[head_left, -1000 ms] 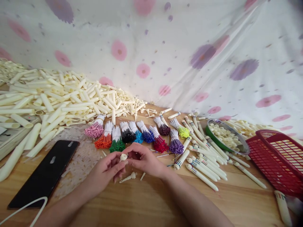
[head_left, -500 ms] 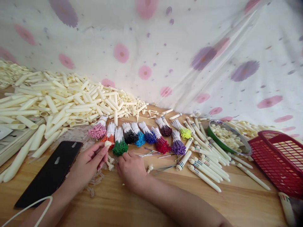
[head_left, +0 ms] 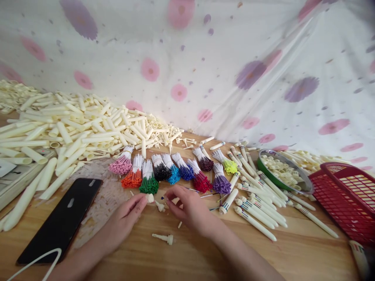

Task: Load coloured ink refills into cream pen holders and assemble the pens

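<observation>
My left hand (head_left: 124, 220) pinches a small cream plastic piece (head_left: 150, 198) between thumb and fingertips, just below the green-ended refill bundle (head_left: 149, 180). Facing it, my right hand (head_left: 193, 210) has its fingers bent together; a small dark blue spot shows at the fingertips, but what they hold is unclear. Between the hands lies a cream part (head_left: 160, 207). Nearer me, a cream pointed part with a collar (head_left: 163, 238) rests on the wooden table (head_left: 140, 257). Behind the hands stretch several white refill bundles with coloured ends, among them orange (head_left: 135, 175) and purple (head_left: 222, 180).
Cream pen barrels (head_left: 79, 125) are heaped at the left, behind a black phone (head_left: 60, 218) with a white cable. On the right are pens with coloured sliders (head_left: 254, 222), a green-sided bowl (head_left: 274, 177) of cream parts and a red plastic basket (head_left: 342, 203). A flowered sheet hangs behind.
Both hands have moved right, the left with the cream piece. My right hand has come away from beside the green-ended bundle. A pointed cream part now shows on the table below the hands.
</observation>
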A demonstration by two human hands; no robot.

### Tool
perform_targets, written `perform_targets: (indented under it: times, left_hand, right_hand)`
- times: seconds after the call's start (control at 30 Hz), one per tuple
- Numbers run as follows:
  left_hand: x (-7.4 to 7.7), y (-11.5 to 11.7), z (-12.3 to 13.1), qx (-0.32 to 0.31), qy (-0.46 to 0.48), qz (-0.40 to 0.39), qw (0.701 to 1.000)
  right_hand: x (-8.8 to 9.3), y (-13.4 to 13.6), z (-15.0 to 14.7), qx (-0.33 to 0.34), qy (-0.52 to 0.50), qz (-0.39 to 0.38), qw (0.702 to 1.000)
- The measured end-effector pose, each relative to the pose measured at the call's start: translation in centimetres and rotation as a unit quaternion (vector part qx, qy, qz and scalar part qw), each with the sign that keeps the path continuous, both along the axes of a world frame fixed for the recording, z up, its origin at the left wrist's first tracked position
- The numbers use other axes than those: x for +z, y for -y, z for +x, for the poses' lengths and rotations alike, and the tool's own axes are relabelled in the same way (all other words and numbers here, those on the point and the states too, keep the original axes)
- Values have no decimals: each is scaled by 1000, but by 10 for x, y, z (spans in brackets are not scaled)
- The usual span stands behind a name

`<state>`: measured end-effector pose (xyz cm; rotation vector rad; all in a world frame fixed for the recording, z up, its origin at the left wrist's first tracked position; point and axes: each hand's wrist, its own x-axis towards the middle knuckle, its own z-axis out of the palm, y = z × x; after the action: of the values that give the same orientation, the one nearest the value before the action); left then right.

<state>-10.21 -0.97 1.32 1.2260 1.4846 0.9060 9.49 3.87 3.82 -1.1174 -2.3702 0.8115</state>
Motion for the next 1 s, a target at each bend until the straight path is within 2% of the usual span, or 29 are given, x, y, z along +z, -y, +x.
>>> perform_targets:
  times: [0.13,0.23,0.37,0.5,0.7,0.83,1.0]
  left_hand:
    - [-3,5,10,-47,-25,11,999]
    - [1,4,15,-75,-64,30,995]
    - [1,2,19,-103,-92,43,989]
    - [-3,2,20,-120,-98,46,987]
    - [-2,2,20,-144,-107,46,983]
    - [-1,2,20,-133,-92,44,986]
    - [-8,5,23,-85,-11,-7,996]
  right_hand:
    - [0,7,11,9,-92,-92,991]
    - [-6,7,11,11,-131,-98,986]
    - [-8,5,10,30,-135,-40,990]
    - [-8,5,10,70,-96,31,993]
    - [-8,4,12,125,-32,91,987]
    - [-9,3,11,115,7,104,988]
    - [-19,4,2,82,21,159,984]
